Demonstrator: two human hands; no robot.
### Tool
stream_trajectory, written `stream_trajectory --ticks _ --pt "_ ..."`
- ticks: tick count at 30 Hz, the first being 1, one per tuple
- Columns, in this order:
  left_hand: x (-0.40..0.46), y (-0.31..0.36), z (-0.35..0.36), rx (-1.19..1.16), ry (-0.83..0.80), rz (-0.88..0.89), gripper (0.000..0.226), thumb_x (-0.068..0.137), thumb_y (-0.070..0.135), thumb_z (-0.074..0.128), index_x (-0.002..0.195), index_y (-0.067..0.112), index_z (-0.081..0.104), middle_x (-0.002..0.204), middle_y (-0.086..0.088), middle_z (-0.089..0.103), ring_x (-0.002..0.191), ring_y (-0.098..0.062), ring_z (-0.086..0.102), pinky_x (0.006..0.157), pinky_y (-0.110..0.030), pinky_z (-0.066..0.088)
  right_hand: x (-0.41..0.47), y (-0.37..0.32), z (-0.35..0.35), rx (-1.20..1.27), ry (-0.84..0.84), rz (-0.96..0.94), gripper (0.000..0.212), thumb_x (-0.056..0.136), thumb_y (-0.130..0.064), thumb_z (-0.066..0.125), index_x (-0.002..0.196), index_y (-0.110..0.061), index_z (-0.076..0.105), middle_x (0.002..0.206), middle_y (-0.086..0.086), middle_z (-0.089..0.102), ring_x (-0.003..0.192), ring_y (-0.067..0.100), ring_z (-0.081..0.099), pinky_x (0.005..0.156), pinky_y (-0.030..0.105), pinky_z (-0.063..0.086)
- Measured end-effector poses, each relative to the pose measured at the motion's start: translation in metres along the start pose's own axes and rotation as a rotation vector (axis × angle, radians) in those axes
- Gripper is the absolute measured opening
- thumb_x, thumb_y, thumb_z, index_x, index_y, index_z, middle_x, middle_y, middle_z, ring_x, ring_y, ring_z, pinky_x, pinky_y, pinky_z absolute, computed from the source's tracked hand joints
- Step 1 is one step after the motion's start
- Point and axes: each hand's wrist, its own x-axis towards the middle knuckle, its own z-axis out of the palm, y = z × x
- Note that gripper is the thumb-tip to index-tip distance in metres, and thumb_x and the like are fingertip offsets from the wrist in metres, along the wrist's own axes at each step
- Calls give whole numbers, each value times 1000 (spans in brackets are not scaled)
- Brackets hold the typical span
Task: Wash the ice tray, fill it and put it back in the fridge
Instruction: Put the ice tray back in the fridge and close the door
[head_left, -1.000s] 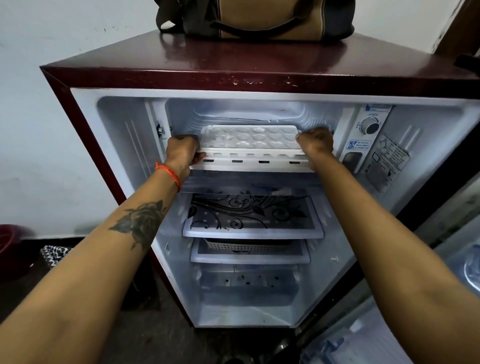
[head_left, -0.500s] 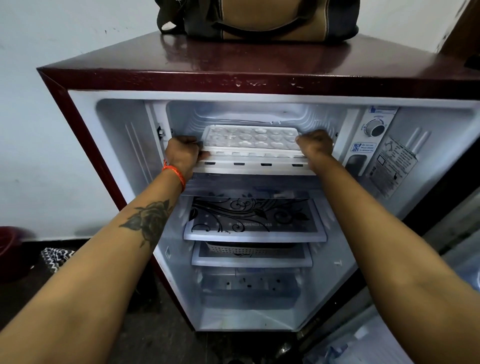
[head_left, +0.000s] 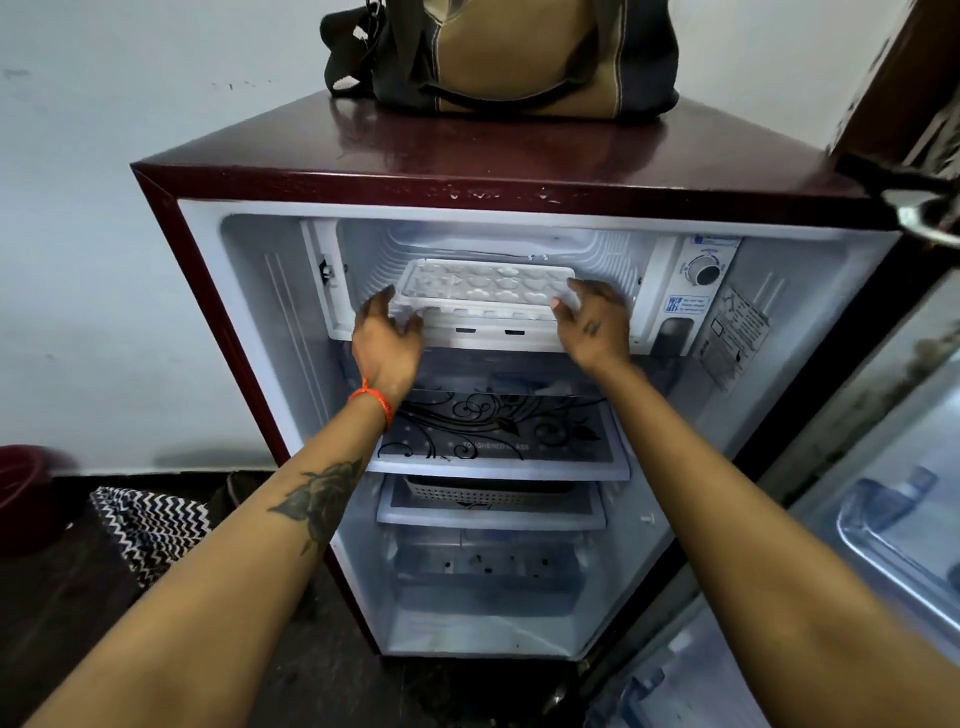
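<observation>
Your ice tray (head_left: 485, 287) sits flat on the floor of the freezer compartment (head_left: 363, 291) at the top of the open fridge (head_left: 519, 176), so the putting-back looks all but done; whether its cells hold water is hard to tell. Your left hand (head_left: 387, 343) and right hand (head_left: 595, 325) flank its ends with fingers loose and spread, grasping nothing. What's left, by my judgement: pull away and shut the door (head_left: 893, 499).
</observation>
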Motion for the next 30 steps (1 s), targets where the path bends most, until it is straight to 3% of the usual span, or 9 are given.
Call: stream_trajectory --ticks 5,10,19,24,27,30 --pt "-40 15 -16 120 -45 122 50 91 22 60 138 8 46 140 -14 49 110 -29 59 98 -33 45 -35 -11 -13 -27 -98 -143 51 99 -35 45 143 -11 39 150 13 35 141 28 24 112 34 24" --pt "-81 26 -31 181 -98 149 54 91 26 60 141 11 43 145 -15 43 133 -30 42 109 -34 34 -73 -19 -30 -29 -140 -238 51 98 -37 44 143 -13 40 151 12 34 140 29 25 113 34 22" --pt "-162 35 -53 245 -132 165 57 91 29 60 142 11 41 149 -12 39 140 -25 33 110 -28 25 -152 -22 -47 18 -195 -301 53 97 -40 46 144 -15 39 152 10 33 141 27 25 114 38 20" --pt "-204 34 -60 165 -155 111 58 90 31 62 142 13 42 148 -12 40 137 -25 37 112 -40 33 -198 -19 -52 85 -181 -278 53 96 -42 46 141 -15 43 150 11 36 140 28 28 114 40 23" --pt "-230 37 -67 136 -159 93 58 90 32 62 141 14 42 149 -10 40 137 -23 37 112 -33 31 -228 -20 -58 142 -170 -247 50 97 -39 48 142 -17 42 151 7 35 141 23 25 114 37 20" --pt "-254 38 -77 96 -171 78 57 90 32 62 141 14 43 147 -8 43 135 -24 41 110 -39 36 -257 -20 -64 180 -157 -227 50 97 -39 47 142 -18 42 151 6 35 141 21 25 114 34 20"
